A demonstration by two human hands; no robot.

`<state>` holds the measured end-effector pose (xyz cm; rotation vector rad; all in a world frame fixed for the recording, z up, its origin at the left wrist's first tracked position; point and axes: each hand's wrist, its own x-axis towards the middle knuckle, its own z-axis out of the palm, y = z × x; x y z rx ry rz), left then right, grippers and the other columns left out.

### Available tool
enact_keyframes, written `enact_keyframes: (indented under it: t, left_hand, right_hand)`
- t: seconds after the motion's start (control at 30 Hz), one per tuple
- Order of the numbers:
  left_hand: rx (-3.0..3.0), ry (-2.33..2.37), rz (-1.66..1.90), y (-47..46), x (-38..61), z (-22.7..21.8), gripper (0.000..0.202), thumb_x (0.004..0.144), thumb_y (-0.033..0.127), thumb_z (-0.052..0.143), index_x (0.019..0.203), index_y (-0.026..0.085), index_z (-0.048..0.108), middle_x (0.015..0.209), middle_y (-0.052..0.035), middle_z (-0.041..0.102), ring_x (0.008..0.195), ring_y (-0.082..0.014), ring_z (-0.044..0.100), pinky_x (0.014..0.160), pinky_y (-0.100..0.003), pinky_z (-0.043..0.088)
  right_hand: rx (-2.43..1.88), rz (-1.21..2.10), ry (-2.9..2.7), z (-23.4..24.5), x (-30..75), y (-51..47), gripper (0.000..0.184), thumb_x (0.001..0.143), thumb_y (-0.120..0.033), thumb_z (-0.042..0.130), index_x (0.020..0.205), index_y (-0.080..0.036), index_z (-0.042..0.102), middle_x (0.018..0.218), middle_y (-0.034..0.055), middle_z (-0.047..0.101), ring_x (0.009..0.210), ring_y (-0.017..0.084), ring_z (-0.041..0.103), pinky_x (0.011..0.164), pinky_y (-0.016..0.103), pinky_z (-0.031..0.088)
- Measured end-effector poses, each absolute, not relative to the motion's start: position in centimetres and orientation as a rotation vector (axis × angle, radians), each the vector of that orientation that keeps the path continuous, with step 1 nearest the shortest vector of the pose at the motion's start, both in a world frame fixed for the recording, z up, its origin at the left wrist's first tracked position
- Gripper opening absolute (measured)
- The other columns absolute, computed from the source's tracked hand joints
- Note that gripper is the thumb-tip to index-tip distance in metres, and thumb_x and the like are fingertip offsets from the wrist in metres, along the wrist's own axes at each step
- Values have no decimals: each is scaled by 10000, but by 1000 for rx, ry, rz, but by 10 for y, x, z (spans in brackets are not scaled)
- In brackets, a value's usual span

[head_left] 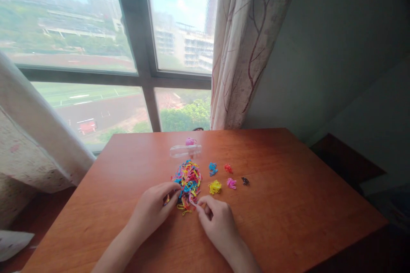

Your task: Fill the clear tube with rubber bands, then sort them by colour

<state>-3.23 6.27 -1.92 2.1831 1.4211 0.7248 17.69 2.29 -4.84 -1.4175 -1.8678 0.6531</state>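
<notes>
A mixed heap of small colourful rubber bands (pixel 188 177) lies on the wooden table in front of me. At the heap's left edge rests my left hand (pixel 156 204), its fingers curled in and its thumb close to the index finger; what lies between the tips is too small to make out. My right hand (pixel 218 217) pinches a pale pink rubber band (pixel 193 203) at the heap's near right edge. To the right sit little single-colour bunches: blue bands (pixel 212 169), red bands (pixel 228 168), yellow bands (pixel 215 187), pink bands (pixel 231 184) and black bands (pixel 245 181).
Behind the heap, a clear plastic container (pixel 185 150) lies on the table (pixel 272 217), with a pink object (pixel 191 141) beyond it. A window (pixel 141 51) rises past the table's far edge, with a curtain (pixel 240 42) on its right and another curtain (pixel 38 136) on its left.
</notes>
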Motion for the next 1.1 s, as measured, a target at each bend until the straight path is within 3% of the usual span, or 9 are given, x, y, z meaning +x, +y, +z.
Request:
enact_keyframes:
  t: [0.13,0.33,0.8,1.1]
  left_hand:
    - [2211,1433,702,62,-31,-18,216,922,290,481,895,198,674,702,-4,676,588,-131,567,572,-207,407]
    - [2231,1419,708,61,-31,-17,215,917,264,472,895,203,678,733,-9,691,611,-130,590,585,-206,415]
    - [2208,1428,683,60,-30,-17,195,914,258,477,914,213,667,792,-13,713,679,-150,644,628,-220,443]
    - [2227,1441,681,60,-31,-17,200,915,260,478,903,209,671,774,-15,703,666,-150,629,618,-220,436]
  right_hand:
    - [-1393,650,-1776,-52,186,26,169,903,-272,526,809,-205,649,542,-49,547,467,99,491,487,196,305]
    - [-1660,262,-1674,-56,233,40,301,944,-390,471,805,-199,657,513,-33,525,463,127,498,496,218,316]
    - [-2052,-10,-1681,-59,253,40,221,911,-331,486,805,-246,661,560,-8,614,513,166,573,479,270,206]
    - [-1859,-48,-1666,-57,251,38,295,943,-365,449,805,-222,666,523,-2,581,470,155,551,482,252,280]
